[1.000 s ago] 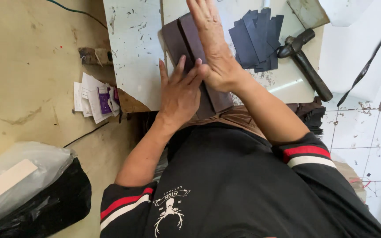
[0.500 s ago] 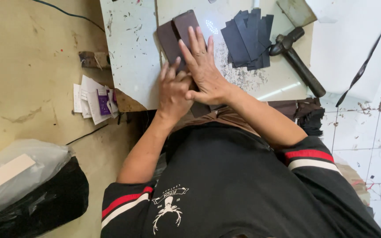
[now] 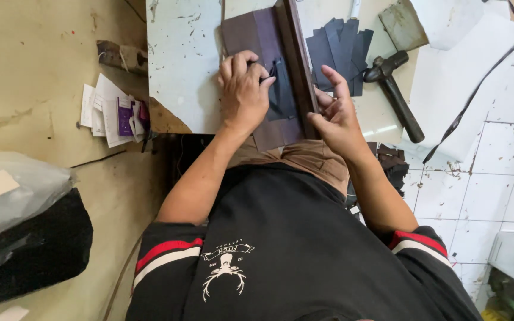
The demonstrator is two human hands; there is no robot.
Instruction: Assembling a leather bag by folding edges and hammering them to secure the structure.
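Brown leather flat on the pale table, near edge overhanging toward the lap. Left hand resting on it, fingers curled, pinching a small dark piece against the leather. Right hand just beside, fingers bent around the raised folded edge. Fan of dark strips farther back; hammer to the right of them. Left of the table, papers on the floor. Bottom left, clear bag over a black bag; contents unclear.
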